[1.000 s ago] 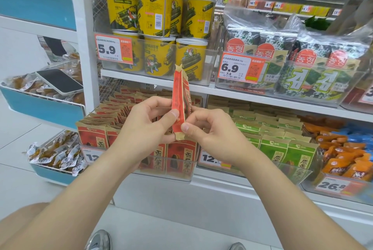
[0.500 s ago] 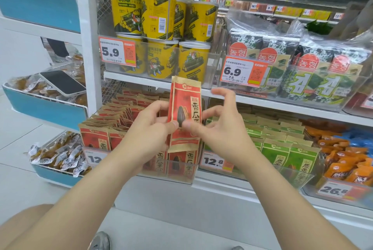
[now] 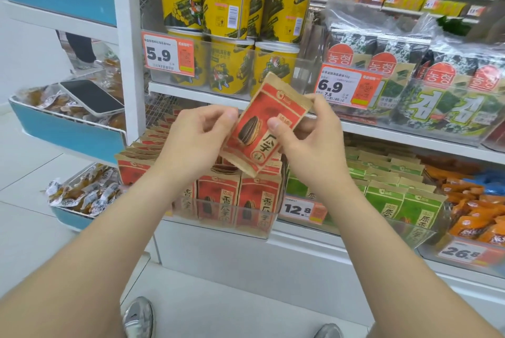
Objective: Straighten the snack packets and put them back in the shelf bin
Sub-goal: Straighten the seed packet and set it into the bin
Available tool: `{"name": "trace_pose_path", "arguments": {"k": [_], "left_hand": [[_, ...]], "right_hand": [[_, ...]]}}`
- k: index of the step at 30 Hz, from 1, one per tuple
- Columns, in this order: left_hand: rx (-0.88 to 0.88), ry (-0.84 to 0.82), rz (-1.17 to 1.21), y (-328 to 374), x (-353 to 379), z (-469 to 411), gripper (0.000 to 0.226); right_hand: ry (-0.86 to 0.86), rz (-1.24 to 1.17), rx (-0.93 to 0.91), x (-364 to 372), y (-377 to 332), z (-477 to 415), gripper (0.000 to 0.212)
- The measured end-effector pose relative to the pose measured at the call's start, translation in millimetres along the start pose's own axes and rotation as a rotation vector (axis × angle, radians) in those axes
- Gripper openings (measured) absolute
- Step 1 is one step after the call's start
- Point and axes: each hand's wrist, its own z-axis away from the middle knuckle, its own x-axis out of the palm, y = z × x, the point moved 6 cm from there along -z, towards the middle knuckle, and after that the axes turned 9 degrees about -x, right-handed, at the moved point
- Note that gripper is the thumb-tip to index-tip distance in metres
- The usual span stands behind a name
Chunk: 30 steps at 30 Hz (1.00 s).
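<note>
Red-and-kraft snack packet [image 3: 262,124] is held in mid-air, printed face to camera, just above the front of the clear shelf bin [image 3: 226,229]. Its long axis is tilted: the top leans right and the bottom corner points down at the standing row of matching red packets [image 3: 218,195] in that bin. Gripping it is the right hand [image 3: 311,143], thumb on the front face, fingers behind and at the top right corner. Curled at the packet's left edge, the left hand [image 3: 196,141] pinches it. The 2 hands are equally near. The bin lies straight below, slightly left. Judgement: the next move needs the packet turned upright, then lowered into the row. The neighbouring bin on the right holds green packets [image 3: 396,198].
</note>
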Motion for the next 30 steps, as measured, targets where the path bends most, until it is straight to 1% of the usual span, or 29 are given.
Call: {"name": "trace_pose_path", "arguments": {"k": [2, 3, 4, 6, 9, 10, 12, 14, 15, 16, 18, 20, 21, 23, 25, 26, 27, 28, 30], "left_hand": [[-0.029, 0.068, -0.115, -10, -10, -12, 0.027], [-0.032, 0.078, -0.216, -13, -14, -18, 0.023], [-0.026, 0.065, -0.346, -17, -17, -21, 0.019], [-0.014, -0.023, -0.568, -23, -16, -26, 0.014], [0.001, -0.186, -0.812, -32, -6, -30, 0.01], [-0.004, -0.213, -0.84, -37, -4, -30, 0.009], [-0.013, -0.227, -0.817, -44, -4, -34, 0.01], [0.006, -0.235, -0.826, -49, -5, -37, 0.018], [0.016, -0.256, -0.84, -51, -2, -39, 0.024], [0.012, -0.288, -0.843, -52, 1, -39, 0.031], [-0.025, -0.366, -0.843, -51, 7, -34, 0.038], [-0.048, -0.43, -0.852, -53, 10, -31, 0.046], [-0.048, -0.45, -0.86, -55, 9, -31, 0.056], [-0.05, -0.484, -0.893, -61, 4, -33, 0.085], [-0.056, -0.52, -0.927, -71, -1, -36, 0.11], [-0.053, -0.528, -0.936, -75, -1, -37, 0.115], [-0.041, -0.53, -0.95, -78, -1, -39, 0.115], [-0.028, -0.528, -0.971, -79, 0, -40, 0.113], [-0.026, -0.546, -1.017, -80, 2, -40, 0.108]], "right_hand": [[0.153, 0.086, -0.072, -7, -1, -5, 0.023], [0.189, 0.126, -0.099, -6, -1, -7, 0.022], [0.19, 0.163, -0.116, -3, 1, -8, 0.022], [0.127, 0.23, -0.133, 11, 7, -11, 0.024], [0.018, 0.289, -0.135, 36, 16, -14, 0.028], [-0.014, 0.285, -0.143, 44, 20, -16, 0.028], [-0.098, 0.323, -0.164, 60, 25, -20, 0.026], [-0.219, 0.415, -0.192, 77, 33, -24, 0.017], [-0.286, 0.491, -0.201, 84, 38, -26, 0.009], [-0.359, 0.6, -0.202, 91, 43, -27, 0.005], [-0.489, 0.842, -0.211, 101, 47, -29, 0.02], [-0.568, 0.955, -0.206, 104, 44, -35, 0.026], [-0.609, 0.997, -0.204, 106, 41, -37, 0.027], [-0.669, 1.084, -0.243, 110, 33, -42, 0.028], [-0.687, 1.144, -0.292, 114, 26, -45, 0.026], [-0.689, 1.163, -0.311, 116, 23, -45, 0.027], [-0.703, 1.176, -0.311, 119, 24, -44, 0.028], [-0.732, 1.176, -0.288, 121, 28, -42, 0.029], [-0.815, 1.132, -0.183, 125, 44, -37, 0.031]]}}
